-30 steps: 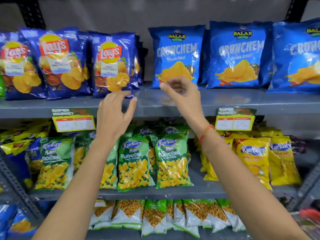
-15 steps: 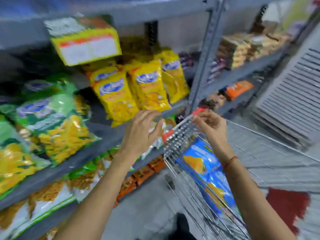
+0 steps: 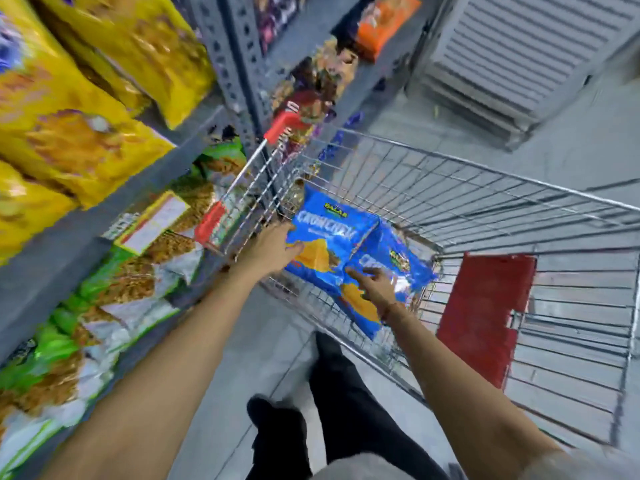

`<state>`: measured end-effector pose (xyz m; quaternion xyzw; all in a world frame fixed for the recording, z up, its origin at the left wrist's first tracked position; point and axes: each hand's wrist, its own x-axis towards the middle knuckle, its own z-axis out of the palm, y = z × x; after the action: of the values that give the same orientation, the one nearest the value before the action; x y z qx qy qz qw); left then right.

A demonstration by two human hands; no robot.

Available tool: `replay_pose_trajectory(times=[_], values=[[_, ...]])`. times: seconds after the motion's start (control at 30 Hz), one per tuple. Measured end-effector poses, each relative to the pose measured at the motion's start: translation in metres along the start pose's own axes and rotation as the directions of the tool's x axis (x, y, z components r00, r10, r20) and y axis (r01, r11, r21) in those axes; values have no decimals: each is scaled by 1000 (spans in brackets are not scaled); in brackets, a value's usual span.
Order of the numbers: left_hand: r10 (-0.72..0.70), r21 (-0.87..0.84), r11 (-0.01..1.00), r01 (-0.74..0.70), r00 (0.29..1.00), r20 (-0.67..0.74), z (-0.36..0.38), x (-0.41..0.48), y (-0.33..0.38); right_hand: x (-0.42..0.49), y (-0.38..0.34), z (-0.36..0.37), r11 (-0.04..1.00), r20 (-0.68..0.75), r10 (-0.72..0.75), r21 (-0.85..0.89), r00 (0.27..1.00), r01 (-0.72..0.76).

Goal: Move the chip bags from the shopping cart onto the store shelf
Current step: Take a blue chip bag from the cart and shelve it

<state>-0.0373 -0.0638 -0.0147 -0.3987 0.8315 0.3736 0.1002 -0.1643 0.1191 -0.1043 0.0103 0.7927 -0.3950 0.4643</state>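
Nearest: dark trouser legs (image 3: 346,403) and a shoe (image 3: 273,415) on the grey floor (image 3: 221,368), both forearms reaching fwd and down into the cart (image 3: 485,188).

L hand (image 3: 268,249) is at the left edge of the front blue bag (image 3: 332,237), thumb lying over the bag's face, other fingers behind the edge. Grip looks partly closed on that edge, but blur means can't tell if it's a firm hold. R hand (image 3: 375,284) lies on the second blue bag (image 3: 388,271), fingers spread, index pointing toward the seam between the two bags; open, holding nothing. A thread band sits at the R wrist.

Both bags are inside the cart, against its near-left corner, leaning and overlapping, front one partly over the second. Wire walls rise around them; the near-left wall is just beside the L wrist. Red flap (image 3: 485,317) hangs on the cart's right part, well apart from the bags. Red handle caps (image 3: 284,128) at the cart's left rim, close to the shelf upright (image 3: 242,71).

Left side: shelf (image 3: 69,237) w/ yellow price tag (image 3: 152,220) on its edge, green/white packs (image 3: 104,306) below, yellow packs (image 3: 86,98) above, all blurred. Farther: dark and orange packs (image 3: 384,22) on the next bay; slatted grey panel (image 3: 519,57) top right.
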Motion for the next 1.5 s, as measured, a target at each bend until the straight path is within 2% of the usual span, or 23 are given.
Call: replay_pose_trajectory(times=[0.07,0.2,0.33,0.47,0.6,0.73,0.9,1.03,1.2,1.4,1.5], values=[[-65,2,998,65,996,56,13,30,-7,8,0,10,998,15,44,38,999,-45],[-183,15,983,182,978,98,35,81,-25,41,-3,29,991,26,37,129,999,-41],[-218,47,976,214,971,102,53,118,-40,63,-9,44,987,-82,-8,161,997,22],[-283,-106,944,312,934,219,67,135,-51,85,-6,64,966,-88,15,257,996,8],[-404,-241,833,498,845,350,70,142,-67,101,-14,72,915,-40,78,399,996,-55],[-402,-308,783,540,818,411,68,139,-63,110,-23,62,886,1,141,445,990,-127],[-403,-279,802,528,823,401,57,121,-46,95,-20,44,886,81,139,435,987,-160],[-380,-223,834,504,819,429,40,94,-36,69,-25,38,933,58,28,357,998,-46],[-292,-356,815,458,854,430,5,56,-7,26,-55,13,915,21,-133,387,991,115],[-158,-517,818,251,963,218,-51,13,26,-29,-116,-3,864,-52,-350,369,935,343],[-66,-595,796,113,993,100,-86,-13,53,-64,-155,-13,773,-66,-497,419,865,476]])
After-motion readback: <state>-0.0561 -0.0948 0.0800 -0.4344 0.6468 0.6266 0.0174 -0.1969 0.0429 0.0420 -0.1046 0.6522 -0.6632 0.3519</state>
